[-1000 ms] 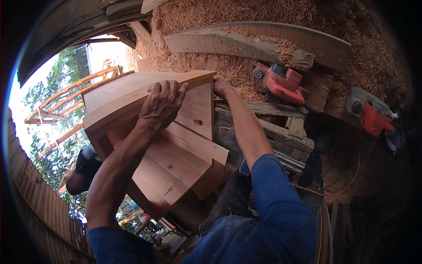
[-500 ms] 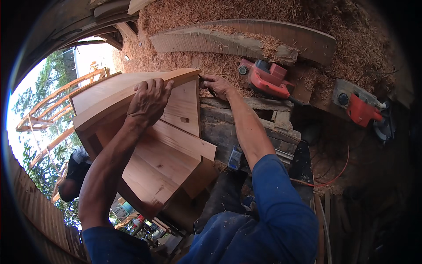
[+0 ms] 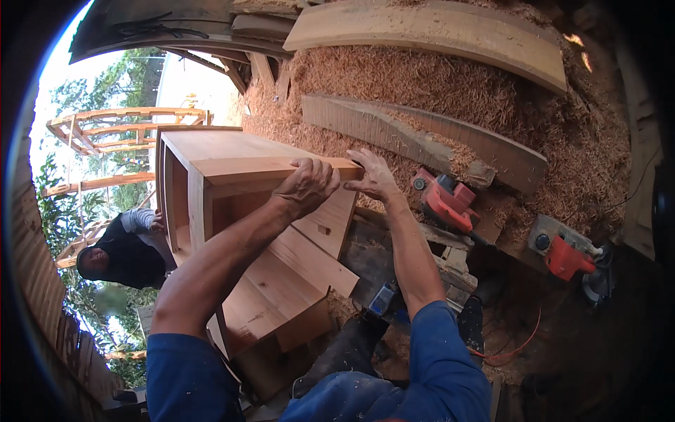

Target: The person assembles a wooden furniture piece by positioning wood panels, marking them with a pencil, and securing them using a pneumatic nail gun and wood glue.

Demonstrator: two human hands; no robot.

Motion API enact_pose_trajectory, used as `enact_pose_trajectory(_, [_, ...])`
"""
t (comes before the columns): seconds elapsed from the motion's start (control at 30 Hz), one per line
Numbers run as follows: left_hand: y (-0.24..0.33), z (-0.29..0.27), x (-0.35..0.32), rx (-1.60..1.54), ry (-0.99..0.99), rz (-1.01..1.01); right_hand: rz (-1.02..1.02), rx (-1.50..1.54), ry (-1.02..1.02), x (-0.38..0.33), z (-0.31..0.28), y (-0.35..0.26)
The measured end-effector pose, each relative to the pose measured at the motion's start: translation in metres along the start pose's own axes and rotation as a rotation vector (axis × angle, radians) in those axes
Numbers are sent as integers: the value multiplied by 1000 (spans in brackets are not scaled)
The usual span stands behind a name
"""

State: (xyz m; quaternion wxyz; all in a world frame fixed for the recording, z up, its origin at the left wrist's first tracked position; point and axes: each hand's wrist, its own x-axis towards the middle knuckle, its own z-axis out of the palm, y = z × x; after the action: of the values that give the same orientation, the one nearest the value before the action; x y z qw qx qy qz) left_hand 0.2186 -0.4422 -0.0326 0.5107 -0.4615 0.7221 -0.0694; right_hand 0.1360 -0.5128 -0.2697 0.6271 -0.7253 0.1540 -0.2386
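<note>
As its open side is turned toward the person, the pale wooden cabinet point(image 3: 281, 274) shows its inside just ahead of the body, in the middle of the view. Its front rail point(image 3: 246, 169) has its long axis running from left to right, bowed a little by the lens, with one end pointing at the right hand point(image 3: 371, 177). The cabinet's own long axis is hard to judge, since a forearm crosses it. One narrow compartment point(image 3: 177, 200) opens at the left end; a wider, shadowed one lies under the rail, its depths partly hidden, and lower down a loose-looking board point(image 3: 316, 257) slants across the interior. The left hand point(image 3: 309, 184) is curled closed over the rail near its right end; the right hand is open, thumb and fingers spread about the corner, though whether every fingertip touches I cannot tell. At the cabinet's left side a co-worker point(image 3: 130, 250) in dark clothing with pale sleeves has a hand at its edge. Just right of the cabinet are a weathered timber bench point(image 3: 373, 246) and a blue tool point(image 3: 382, 299). Beyond, curved planks point(image 3: 432, 35) lie on reddish shavings point(image 3: 394, 74), near a red power tool point(image 3: 446, 202) and a red and grey saw point(image 3: 566, 257).
</note>
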Motion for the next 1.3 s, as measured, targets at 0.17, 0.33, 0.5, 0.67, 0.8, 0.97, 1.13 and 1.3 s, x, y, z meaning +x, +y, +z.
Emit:
enact_pose_trajectory(0.17, [16, 15, -24, 54, 74, -61, 359, 394, -470, 21, 22, 15])
enact_pose_trajectory(0.33, [8, -3, 4, 3, 309, -115, 375, 401, -242, -12, -36, 25])
enact_pose_trajectory(0.5, [0, -15, 34, -163, 536, -58, 375, 218, -168, -67, -96, -7])
enact_pose_trajectory(0.67, [12, -131, 47, -163, 708, 50, -294, -419, 53, -140, -192, -87])
enact_pose_trajectory(0.8, [32, -210, 36, -524, 777, 159, 303, 240, -83, -209, -259, -228])
enact_pose_trajectory(0.97, [58, -274, -21, -834, 896, 122, 571, 390, -189, -297, -281, -272])
enact_pose_trajectory(1.13, [153, -244, -105, -1286, 1154, -866, 769, 403, -167, -373, -274, -297])
enact_pose_trajectory(1.3, [273, -118, -107, -1812, 564, -1461, 791, 490, 54, -405, -255, -291])
